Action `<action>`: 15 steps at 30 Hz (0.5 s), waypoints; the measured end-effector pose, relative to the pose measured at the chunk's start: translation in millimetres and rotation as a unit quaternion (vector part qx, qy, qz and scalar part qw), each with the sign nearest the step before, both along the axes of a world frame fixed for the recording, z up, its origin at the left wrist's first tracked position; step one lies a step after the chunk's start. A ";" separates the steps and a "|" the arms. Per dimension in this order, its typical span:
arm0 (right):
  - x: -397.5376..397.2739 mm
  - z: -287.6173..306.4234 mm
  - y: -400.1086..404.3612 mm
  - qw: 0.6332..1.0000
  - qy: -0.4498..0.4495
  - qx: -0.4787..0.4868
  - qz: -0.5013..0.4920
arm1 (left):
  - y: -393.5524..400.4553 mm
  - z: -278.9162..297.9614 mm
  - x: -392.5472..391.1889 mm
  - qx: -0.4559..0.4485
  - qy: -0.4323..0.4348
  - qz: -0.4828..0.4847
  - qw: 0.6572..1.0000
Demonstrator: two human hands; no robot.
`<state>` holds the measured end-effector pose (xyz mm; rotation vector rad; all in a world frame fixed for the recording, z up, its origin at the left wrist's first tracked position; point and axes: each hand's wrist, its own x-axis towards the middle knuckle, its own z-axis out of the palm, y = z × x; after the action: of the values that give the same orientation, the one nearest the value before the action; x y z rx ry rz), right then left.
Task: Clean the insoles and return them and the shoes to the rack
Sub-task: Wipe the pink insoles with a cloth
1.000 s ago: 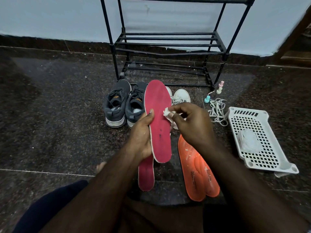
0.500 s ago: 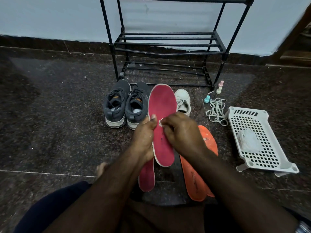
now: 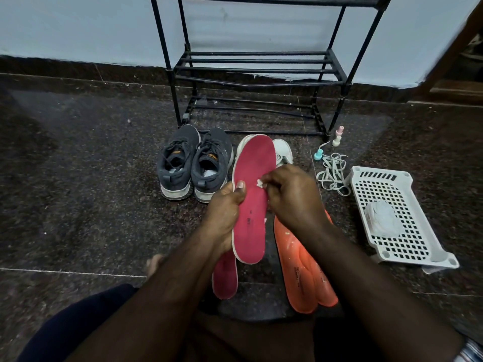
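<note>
Dark speckled stone floor (image 3: 78, 178) fronts an empty black metal rack (image 3: 256, 69). Left hand (image 3: 224, 212) grips a red foam insole (image 3: 252, 199); right hand (image 3: 292, 197) pinches a small white wipe (image 3: 259, 183) against it. Wiping seems underway; next, probably more strokes.

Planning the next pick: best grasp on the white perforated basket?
Take the white perforated basket by its long near rim, coming from above on its left side. It sits open side up, and that rim is bare. A white wad lies inside, so grip the edge only, with fingers through the holes.
</note>
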<state>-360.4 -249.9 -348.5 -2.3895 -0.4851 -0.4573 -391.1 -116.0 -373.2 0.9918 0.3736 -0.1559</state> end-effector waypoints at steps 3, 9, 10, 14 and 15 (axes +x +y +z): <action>3.6 5.6 -6.3 0.998 0.037 0.046 -0.018 | 3.0 2.2 0.4 -0.012 0.001 -0.015 1.000; 1.5 9.1 -6.7 0.994 0.070 0.081 0.023 | 8.5 5.5 1.7 -0.089 0.015 -0.026 0.996; -0.7 7.5 -4.5 0.995 0.065 0.073 0.031 | 8.3 5.0 2.1 -0.089 0.011 -0.019 0.996; -7.8 7.7 0.7 0.998 -0.015 0.039 0.055 | 6.9 9.5 1.2 -0.060 0.011 -0.002 0.998; -8.6 7.8 1.7 0.997 -0.029 0.036 0.058 | 7.1 10.3 1.1 -0.052 0.011 -0.002 0.999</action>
<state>-369.0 -248.2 -340.7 -2.2700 -0.6181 -0.4841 -390.0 -108.8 -362.9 0.8878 0.3801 -0.1874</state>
